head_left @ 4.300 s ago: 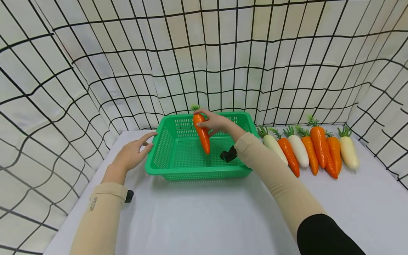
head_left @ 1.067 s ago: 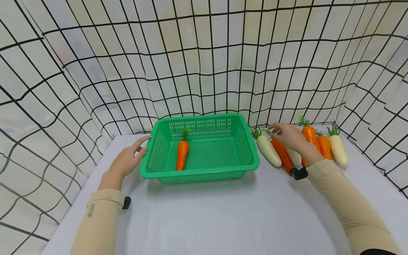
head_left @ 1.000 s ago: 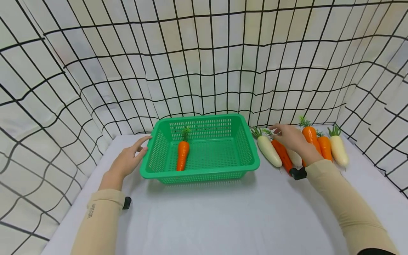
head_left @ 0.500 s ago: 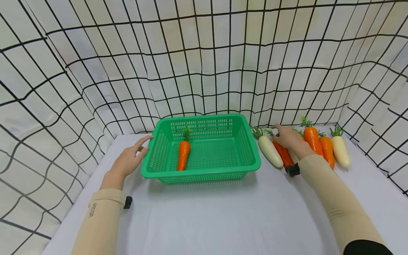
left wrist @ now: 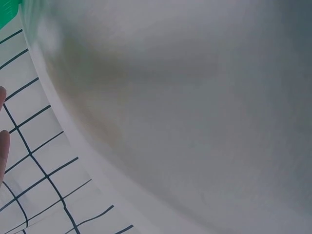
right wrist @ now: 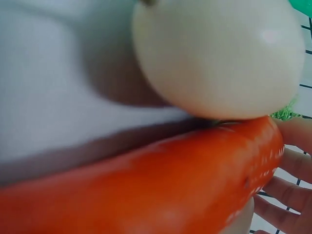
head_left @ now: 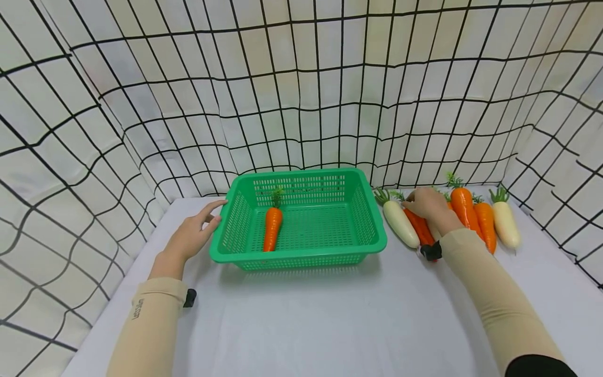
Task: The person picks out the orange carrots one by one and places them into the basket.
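My left hand (head_left: 188, 235) rests its fingertips at the left rim of a green plastic basket (head_left: 301, 257), fingers fairly straight. Inside the basket, toward the left, lies an orange carrot (head_left: 272, 229) with its leafy top to the back. My right hand (head_left: 428, 205) is over the row of vegetables on the right. It pinches the leafy end of a second carrot (head_left: 421, 228), with thumb and fingers around that end in the right wrist view (right wrist: 195, 180). A white radish (head_left: 400, 224) lies just left of that carrot. Only fingertips (left wrist: 4, 146) show in the left wrist view.
Right of my right hand lie more orange carrots (head_left: 464, 207) and a pale radish (head_left: 506, 225); another white radish is mostly hidden under the hand. A black grid net (head_left: 330, 110) over white cloth walls the back and sides of the white table (head_left: 301, 324).
The first carrot went from my right hand into the basket. My right hand moved right to the row, then lowered and closed its fingers at a carrot's top. The left hand stayed at the rim.
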The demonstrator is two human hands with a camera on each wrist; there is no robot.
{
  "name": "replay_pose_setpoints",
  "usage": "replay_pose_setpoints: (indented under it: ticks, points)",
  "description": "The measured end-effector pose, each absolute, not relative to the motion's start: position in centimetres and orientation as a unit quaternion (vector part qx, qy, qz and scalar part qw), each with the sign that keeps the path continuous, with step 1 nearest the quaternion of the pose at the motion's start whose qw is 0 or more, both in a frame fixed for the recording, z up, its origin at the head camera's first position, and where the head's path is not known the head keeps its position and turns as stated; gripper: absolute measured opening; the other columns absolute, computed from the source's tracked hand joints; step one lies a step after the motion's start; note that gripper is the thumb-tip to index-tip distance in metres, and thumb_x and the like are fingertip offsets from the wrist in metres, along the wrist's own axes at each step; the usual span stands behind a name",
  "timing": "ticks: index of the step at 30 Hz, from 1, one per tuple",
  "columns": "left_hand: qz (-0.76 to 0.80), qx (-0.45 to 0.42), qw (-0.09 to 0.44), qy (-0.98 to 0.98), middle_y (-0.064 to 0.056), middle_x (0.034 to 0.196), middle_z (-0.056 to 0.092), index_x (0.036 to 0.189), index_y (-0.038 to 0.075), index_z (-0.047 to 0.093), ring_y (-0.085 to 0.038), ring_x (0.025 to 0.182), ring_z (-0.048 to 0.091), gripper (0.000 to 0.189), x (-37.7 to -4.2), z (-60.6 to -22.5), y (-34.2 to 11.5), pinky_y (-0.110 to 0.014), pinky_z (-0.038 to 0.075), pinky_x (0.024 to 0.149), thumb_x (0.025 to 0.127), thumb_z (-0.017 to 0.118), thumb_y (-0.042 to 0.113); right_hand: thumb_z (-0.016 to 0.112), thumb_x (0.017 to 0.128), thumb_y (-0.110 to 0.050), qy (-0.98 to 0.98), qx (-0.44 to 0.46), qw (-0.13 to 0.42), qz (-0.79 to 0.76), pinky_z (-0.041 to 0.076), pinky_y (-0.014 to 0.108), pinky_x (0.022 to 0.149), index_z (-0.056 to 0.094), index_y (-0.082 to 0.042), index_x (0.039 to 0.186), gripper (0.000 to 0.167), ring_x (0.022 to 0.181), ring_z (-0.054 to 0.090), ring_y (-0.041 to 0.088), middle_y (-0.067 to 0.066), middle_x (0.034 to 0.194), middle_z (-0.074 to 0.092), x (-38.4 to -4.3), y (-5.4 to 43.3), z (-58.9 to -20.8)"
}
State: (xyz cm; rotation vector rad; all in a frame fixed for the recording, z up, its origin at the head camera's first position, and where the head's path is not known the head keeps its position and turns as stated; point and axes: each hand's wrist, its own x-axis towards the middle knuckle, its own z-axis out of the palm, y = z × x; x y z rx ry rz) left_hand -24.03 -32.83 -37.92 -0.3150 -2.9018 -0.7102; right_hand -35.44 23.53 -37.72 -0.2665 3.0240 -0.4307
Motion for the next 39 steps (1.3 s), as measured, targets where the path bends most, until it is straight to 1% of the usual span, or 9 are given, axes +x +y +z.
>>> replay_pose_setpoints:
  ticks: [6,13,21,24,27,30,33,34,39]
  points:
    - [-0.236,-0.103,0.068,-0.964,-0.031,0.126,0.063,0.16,0.02,0.033,-0.044,0.103,0.066,0.055,-24.0,-38.0,-32.9,-0.064,0.05,0.085,0.111,0.034,0.046,0.059,0.102,-0.024,0.983,-0.088,0.03,-0.158,0.048,0.06,0.091,0.065,0.006,0.122,0.037,0.108,0.059,0.047,0.029,0.122,0.064,-35.8,23.7,-38.1]
    - [-0.24,-0.11,0.07,-0.962,-0.03,0.124,0.064,0.159,0.02,0.034,-0.041,0.098,0.068,0.053,-24.0,-38.0,-32.7,-0.063,0.051,0.084,0.111,0.036,0.045,0.053,0.106,-0.019,0.97,-0.09,-0.004,-0.227,0.043,0.063,0.098,0.057,0.005,0.127,0.032,0.114,0.056,0.05,0.031,0.128,0.06,-34.8,24.2,-37.3]
    - [-0.238,-0.108,0.071,-0.962,-0.029,0.124,0.064,0.159,0.02,0.034,-0.034,0.089,0.069,0.053,-24.0,-37.9,-32.9,-0.061,0.052,0.081,0.111,0.036,0.045,0.048,0.11,-0.024,0.943,-0.098,-0.044,-0.314,0.049,0.06,0.088,0.05,0.007,0.136,0.04,0.113,0.057,0.052,0.037,0.127,0.058,-33.1,25.2,-35.0]
    - [-0.239,-0.109,0.07,-0.962,-0.029,0.124,0.064,0.159,0.02,0.034,-0.036,0.092,0.069,0.054,-24.0,-37.9,-32.9,-0.061,0.052,0.081,0.111,0.036,0.045,0.045,0.111,-0.026,0.934,-0.099,-0.049,-0.34,0.053,0.054,0.082,0.046,0.008,0.14,0.045,0.107,0.06,0.05,0.038,0.128,0.056,-32.7,25.7,-34.4]
    - [-0.239,-0.11,0.07,-0.962,-0.029,0.125,0.064,0.159,0.02,0.034,-0.04,0.097,0.067,0.054,-24.1,-37.9,-32.8,-0.062,0.051,0.082,0.111,0.036,0.045,0.044,0.111,-0.027,0.925,-0.094,-0.062,-0.364,0.056,0.041,0.076,0.046,0.008,0.14,0.045,0.102,0.063,0.048,0.037,0.128,0.057,-32.3,26.0,-33.6]
    - [-0.238,-0.11,0.07,-0.963,-0.029,0.125,0.064,0.159,0.02,0.034,-0.041,0.098,0.067,0.054,-24.1,-37.8,-32.8,-0.062,0.051,0.082,0.111,0.036,0.045,0.045,0.111,-0.028,0.909,-0.089,-0.085,-0.399,0.057,0.026,0.073,0.047,0.007,0.137,0.044,0.106,0.064,0.046,0.035,0.129,0.057,-32.1,26.1,-32.5]
    - [-0.237,-0.107,0.068,-0.963,-0.029,0.125,0.064,0.159,0.02,0.034,-0.038,0.094,0.068,0.054,-24.1,-37.9,-32.8,-0.061,0.052,0.081,0.111,0.035,0.046,0.046,0.11,-0.03,0.892,-0.088,-0.109,-0.429,0.054,0.015,0.072,0.049,0.006,0.135,0.043,0.108,0.063,0.039,0.033,0.131,0.059,-31.9,25.9,-30.9]
    - [-0.236,-0.107,0.067,-0.964,-0.029,0.125,0.064,0.159,0.02,0.034,-0.037,0.094,0.068,0.054,-24.1,-37.9,-32.8,-0.061,0.052,0.081,0.111,0.035,0.046,0.046,0.11,-0.031,0.888,-0.089,-0.112,-0.437,0.054,0.014,0.071,0.048,0.006,0.136,0.044,0.106,0.064,0.031,0.033,0.131,0.059,-31.8,25.8,-30.4]
    - [-0.237,-0.107,0.067,-0.963,-0.029,0.125,0.063,0.159,0.02,0.033,-0.037,0.094,0.068,0.054,-24.1,-37.9,-32.8,-0.061,0.052,0.081,0.111,0.035,0.045,0.047,0.109,-0.036,0.878,-0.091,-0.106,-0.458,0.054,0.013,0.072,0.046,0.004,0.14,0.05,0.097,0.062,0.01,0.03,0.133,0.059,-31.7,25.1,-27.8]
